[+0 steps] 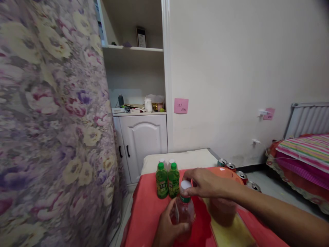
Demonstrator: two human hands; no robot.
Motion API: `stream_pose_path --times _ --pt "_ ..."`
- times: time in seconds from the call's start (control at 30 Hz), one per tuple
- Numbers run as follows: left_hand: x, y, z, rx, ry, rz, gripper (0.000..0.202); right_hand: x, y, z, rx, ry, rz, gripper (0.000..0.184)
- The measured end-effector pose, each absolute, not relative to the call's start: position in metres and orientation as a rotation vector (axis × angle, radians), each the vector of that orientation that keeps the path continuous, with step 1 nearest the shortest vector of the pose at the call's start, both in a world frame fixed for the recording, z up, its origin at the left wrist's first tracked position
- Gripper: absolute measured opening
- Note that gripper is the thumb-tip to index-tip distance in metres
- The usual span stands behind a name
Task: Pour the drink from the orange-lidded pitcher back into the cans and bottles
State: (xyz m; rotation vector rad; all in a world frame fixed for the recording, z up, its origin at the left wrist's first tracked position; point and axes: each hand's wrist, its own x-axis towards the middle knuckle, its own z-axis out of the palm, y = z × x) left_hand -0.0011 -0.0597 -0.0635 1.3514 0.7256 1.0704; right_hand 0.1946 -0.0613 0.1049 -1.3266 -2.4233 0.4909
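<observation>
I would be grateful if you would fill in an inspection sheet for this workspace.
Surface: red cloth covers it.
Job's things: clear bottle, upright, white cap on.
Clutter: green bottles, orange basin, cans.
Grippers: left hand grips the clear bottle; right hand at the white cap, grip unclear.
Cables: wall plug with thin cord.
Surroundings: floral curtain, white cabinet, striped bed.

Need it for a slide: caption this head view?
Left hand holds a clear bottle, right hand at its white cap; green bottles stand behind on red cloth.
</observation>
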Motion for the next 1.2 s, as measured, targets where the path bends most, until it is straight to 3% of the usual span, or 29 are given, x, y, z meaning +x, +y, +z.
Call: stream_pose_path --times 0.2,0.5,0.77,0.93,1.1,1.2 --pt "-0.001 -0.062 -0.059 1.354 0.737 1.055 0.076 0.204 -0.058 0.103 -1.238 -2.413 0.485 0.045" --pt "-0.001 -0.059 -0.065 1.384 0.772 1.113 0.073 0.19 -0.061 0.096 -1.206 -2.42 0.389 0.019" --pt "-0.002 -0.059 -0.068 1.37 0.773 1.105 0.074 0.193 -0.059 0.086 -1.198 -2.413 0.288 0.022" --pt "-0.002 -0.055 -0.07 1.372 0.725 1.093 0.081 0.196 -0.057 0.084 -1.222 -2.449 0.356 0.044" --pt "-0.001 -0.047 -0.08 1.386 0.773 1.096 0.09 0.2 -0.048 0.089 -1.251 -2.458 0.371 0.024" --pt "-0.004 -0.04 -0.09 1.375 0.835 1.174 0.091 0.208 -0.041 0.102 -1.291 -2.428 0.311 0.026"
